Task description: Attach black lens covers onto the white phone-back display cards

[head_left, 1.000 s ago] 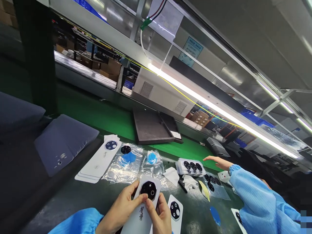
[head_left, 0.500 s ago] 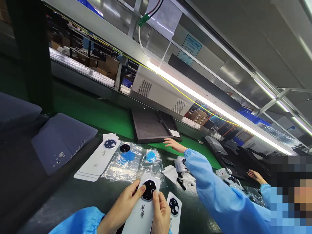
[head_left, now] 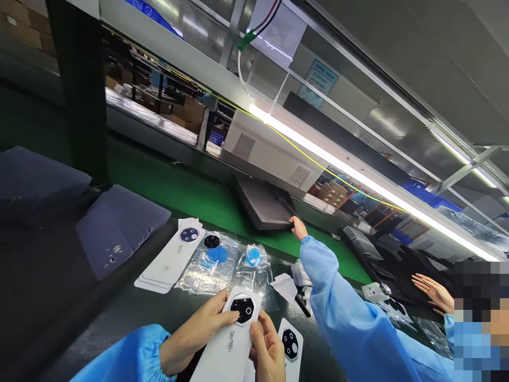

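Note:
In the head view I hold a white phone back cover [head_left: 225,353] with a black camera plate [head_left: 242,310] at its upper end. My left hand [head_left: 209,324] grips its left edge, the thumb pressing on the camera plate. My right hand [head_left: 268,347] is closed on the opposite edge, its thumb beside the plate. Another white phone back cover [head_left: 292,342] lies just right of my right hand. Beyond my left hand are a clear plastic bag [head_left: 199,277] with a loose black camera plate [head_left: 212,241] on it, and a small stack of white phone back covers [head_left: 169,262].
A co-worker's hand [head_left: 299,228] holds the corner of a black tray [head_left: 262,201] on the green belt [head_left: 191,183]. That person's blue sleeve [head_left: 345,302] reaches across at right. A bag with a blue disc [head_left: 253,257] and white paper [head_left: 284,287] lie ahead; dark padded sheets [head_left: 119,228] at left.
My right thumb has come off the camera plate down to the cover's edge. The co-worker's hand has taken hold of the black tray, which has shifted and turned. The view has swung slightly left.

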{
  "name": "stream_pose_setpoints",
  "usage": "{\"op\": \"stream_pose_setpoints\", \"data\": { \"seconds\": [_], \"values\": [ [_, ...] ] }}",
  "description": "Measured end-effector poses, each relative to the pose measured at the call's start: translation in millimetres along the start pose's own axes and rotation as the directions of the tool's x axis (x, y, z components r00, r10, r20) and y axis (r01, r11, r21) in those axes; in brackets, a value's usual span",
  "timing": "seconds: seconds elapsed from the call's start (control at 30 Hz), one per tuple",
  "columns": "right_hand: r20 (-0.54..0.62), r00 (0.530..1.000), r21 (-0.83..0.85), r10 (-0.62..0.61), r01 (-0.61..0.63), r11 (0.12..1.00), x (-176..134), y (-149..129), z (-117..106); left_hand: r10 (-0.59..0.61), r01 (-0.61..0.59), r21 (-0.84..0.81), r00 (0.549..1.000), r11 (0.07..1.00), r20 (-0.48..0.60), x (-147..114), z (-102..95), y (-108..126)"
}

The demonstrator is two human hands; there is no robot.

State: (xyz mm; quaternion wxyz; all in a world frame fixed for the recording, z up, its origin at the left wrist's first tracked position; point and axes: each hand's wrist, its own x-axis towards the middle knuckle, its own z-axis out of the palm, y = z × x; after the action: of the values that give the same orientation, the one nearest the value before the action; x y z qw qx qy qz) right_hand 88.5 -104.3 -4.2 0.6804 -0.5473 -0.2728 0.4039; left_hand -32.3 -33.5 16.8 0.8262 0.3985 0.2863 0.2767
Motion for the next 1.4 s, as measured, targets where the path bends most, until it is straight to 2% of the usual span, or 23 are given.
{"op": "stream_pose_setpoints", "data": {
  "seconds": [0.1, 0.3, 0.43, 0.53, 0.67, 0.87, 1.1, 1.23, 1.3, 1.4],
  "values": [
    [0.0, 0.998, 0.046, 0.062, -0.062, 0.997, 1.7, -4.2, -3.1, -0.043, 0.043, -0.031, 0.999, 0.999, -0.015, -0.4, -2.6, 7.2],
    [-0.048, 0.986, 0.182, 0.157, -0.146, 0.972, 6.9, -8.1, 0.6, 0.017, -0.019, -0.023, 0.998, 1.0, -0.068, 5.9, -4.5, 3.1],
    [-0.076, 0.979, 0.2, 0.189, -0.171, 0.965, 10.2, -5.5, 3.2, 0.083, -0.089, -0.029, 0.98, 0.996, -0.179, 9.1, -7.2, -4.8],
    [-0.071, 0.979, 0.196, 0.193, -0.176, 0.965, 12.4, -3.3, 2.2, 0.07, -0.083, -0.042, 0.966, 0.996, -0.249, 12.3, -11.1, -9.8],
    [-0.065, 0.977, 0.188, 0.202, -0.187, 0.964, 14.5, -1.4, -0.7, 0.023, -0.037, -0.055, 0.973, 0.998, -0.23, 17.0, -13.7, -14.9],
    [-0.079, 0.976, 0.185, 0.205, -0.188, 0.965, 15.3, -3.2, 0.6, 0.008, -0.022, -0.05, 0.965, 0.999, -0.261, 20.4, -14.3, -18.2],
    [-0.099, 0.968, 0.219, 0.229, -0.204, 0.954, 14.6, -7.6, 5.0, 0.055, -0.061, -0.011, 0.958, 0.998, -0.282, 18.4, -16.1, -14.3],
    [-0.101, 0.969, 0.183, 0.226, -0.206, 0.961, 12.9, -9.2, 6.1, 0.049, -0.049, 0.008, 0.967, 0.999, -0.251, 17.3, -15.1, -12.6],
    [-0.092, 0.975, 0.147, 0.204, -0.189, 0.971, 11.0, -10.7, 6.4, 0.027, -0.026, 0.01, 0.983, 1.0, -0.182, 18.1, -14.2, -13.5],
    [-0.067, 0.994, 0.078, 0.089, -0.084, 0.993, 7.4, -11.8, 6.3, 0.057, -0.055, 0.035, 0.996, 0.998, -0.062, 18.4, -13.1, -14.3]
  ]
}}
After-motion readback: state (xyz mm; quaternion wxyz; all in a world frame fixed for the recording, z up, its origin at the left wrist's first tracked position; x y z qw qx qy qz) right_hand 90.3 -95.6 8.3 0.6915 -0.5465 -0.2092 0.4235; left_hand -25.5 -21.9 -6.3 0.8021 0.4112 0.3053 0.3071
